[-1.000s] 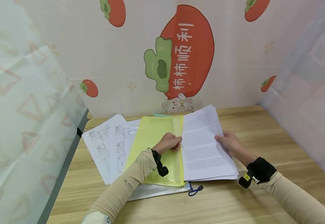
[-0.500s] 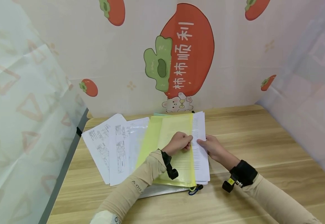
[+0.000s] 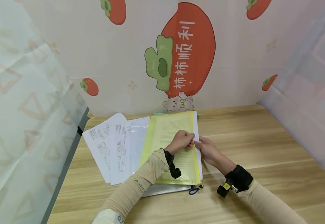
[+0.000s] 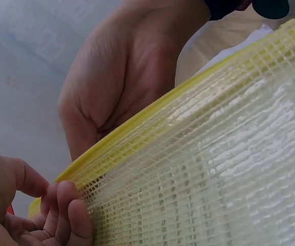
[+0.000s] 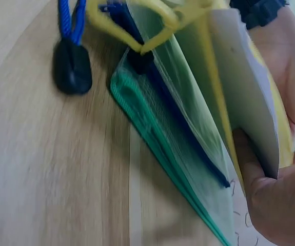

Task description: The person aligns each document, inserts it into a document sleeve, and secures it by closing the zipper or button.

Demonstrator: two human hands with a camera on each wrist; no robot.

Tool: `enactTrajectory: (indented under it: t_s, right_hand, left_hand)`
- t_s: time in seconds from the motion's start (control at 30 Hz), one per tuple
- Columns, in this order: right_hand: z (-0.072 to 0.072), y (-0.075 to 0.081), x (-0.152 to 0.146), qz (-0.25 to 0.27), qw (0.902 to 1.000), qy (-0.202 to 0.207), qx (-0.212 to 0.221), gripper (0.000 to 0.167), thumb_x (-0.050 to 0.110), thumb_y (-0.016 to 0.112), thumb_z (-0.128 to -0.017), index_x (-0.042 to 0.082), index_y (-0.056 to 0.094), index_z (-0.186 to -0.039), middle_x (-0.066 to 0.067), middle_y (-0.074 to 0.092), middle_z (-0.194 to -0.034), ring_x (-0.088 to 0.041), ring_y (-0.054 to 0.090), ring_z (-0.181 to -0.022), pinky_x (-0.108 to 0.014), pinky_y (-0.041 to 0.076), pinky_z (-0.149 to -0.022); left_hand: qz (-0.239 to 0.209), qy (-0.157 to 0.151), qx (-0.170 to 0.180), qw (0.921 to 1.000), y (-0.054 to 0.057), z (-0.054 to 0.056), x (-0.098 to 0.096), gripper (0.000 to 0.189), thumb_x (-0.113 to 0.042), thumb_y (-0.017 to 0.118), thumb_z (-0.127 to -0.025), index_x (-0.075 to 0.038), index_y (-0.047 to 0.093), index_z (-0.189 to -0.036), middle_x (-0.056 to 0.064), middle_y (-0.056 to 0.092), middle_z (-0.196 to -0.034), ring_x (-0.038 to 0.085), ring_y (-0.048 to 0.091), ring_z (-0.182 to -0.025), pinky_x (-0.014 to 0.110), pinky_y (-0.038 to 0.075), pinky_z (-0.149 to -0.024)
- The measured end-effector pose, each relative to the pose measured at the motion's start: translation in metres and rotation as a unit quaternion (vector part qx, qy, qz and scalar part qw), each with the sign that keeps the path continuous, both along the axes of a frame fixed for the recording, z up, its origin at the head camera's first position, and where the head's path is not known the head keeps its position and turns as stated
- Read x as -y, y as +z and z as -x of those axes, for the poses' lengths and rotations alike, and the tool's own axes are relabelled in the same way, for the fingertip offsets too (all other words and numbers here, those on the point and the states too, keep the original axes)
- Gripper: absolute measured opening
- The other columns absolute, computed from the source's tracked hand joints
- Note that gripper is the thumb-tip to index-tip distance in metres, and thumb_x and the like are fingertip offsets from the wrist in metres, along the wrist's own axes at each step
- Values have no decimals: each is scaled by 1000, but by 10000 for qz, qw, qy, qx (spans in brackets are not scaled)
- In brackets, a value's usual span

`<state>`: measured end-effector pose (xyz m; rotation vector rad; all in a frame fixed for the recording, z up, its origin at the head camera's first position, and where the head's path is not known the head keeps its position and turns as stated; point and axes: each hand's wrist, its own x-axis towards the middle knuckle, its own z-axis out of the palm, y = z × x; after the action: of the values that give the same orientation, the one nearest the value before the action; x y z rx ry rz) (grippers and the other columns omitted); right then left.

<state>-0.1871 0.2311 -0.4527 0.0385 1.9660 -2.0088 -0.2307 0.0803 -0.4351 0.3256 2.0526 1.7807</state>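
A yellow mesh zip pouch (image 3: 188,169) lies tilted over other pouches, its zip edge facing right. My left hand (image 3: 180,140) pinches that edge at mid-length, fingers curled over the mesh (image 4: 188,195). Printed sheets (image 3: 196,124) show through the pouch, and only a narrow white strip sticks out past the zip. My right hand (image 3: 211,152) grips this strip from the right, just beside the left hand. In the right wrist view the paper stack (image 5: 244,77) stands between the yellow edges, with my right thumb (image 5: 250,159) at it.
Two loose printed sheets (image 3: 100,149) fan out at the left. Under the yellow pouch lie a clear pouch with a blue zip (image 5: 178,123) and a green-edged pouch (image 5: 152,148). A blue cord loop (image 3: 193,190) reaches onto the wooden table (image 3: 249,140). A printed cloth (image 3: 117,56) hangs behind.
The right hand has moved left, and the printed sheets have slid left into the yellow pouch until only a strip shows. The left hand and pouch edge have shifted slightly right.
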Motion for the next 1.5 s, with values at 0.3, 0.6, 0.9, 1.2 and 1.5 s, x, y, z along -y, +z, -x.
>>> enactTrajectory:
  t_s: [0.3,0.6,0.9,1.2,1.5]
  right_hand:
    - [2,-4,7,39,9997,222,134,28,6,24,-111,-1,42,-132,-3,52,-103,-10,58,-92,-26,54,-81]
    - [3,-7,5,159,9987,377,296,18,10,27,-112,10,40,-99,-1,43,-94,-10,48,-85,-24,48,-75]
    - [-2,1,-8,-24,9986,410,321,43,2,32,-107,-7,31,-148,-3,51,-108,-9,55,-101,-25,52,-88]
    - [-44,29,-31,-348,9991,262,17,58,11,43,-108,-6,20,-158,-34,35,-157,-35,47,-142,-35,47,-112]
    - [-117,21,-18,1903,9666,1339,1074,60,4,44,-106,-20,15,-153,-34,47,-148,-28,59,-132,-37,45,-113]
  left_hand:
    - [110,-43,-222,9997,0,-3,-6,30,-11,52,-99,-1,63,-73,2,56,-66,11,54,-59,21,47,-58]
    - [-138,-305,-134,9993,-7,1,-4,26,-10,50,-101,-5,62,-78,0,58,-69,9,57,-61,19,49,-58]
    - [-50,-335,-80,9994,-8,5,-8,23,-9,54,-97,-3,64,-77,1,58,-68,10,55,-59,20,48,-57]
    - [890,-224,-246,9955,-20,18,-14,26,-9,60,-96,1,64,-71,0,53,-59,10,50,-56,21,42,-55]
    - [1982,-833,-1122,9702,-4,55,-1,33,-17,56,-101,-9,54,-69,4,52,-71,17,40,-62,28,37,-62]
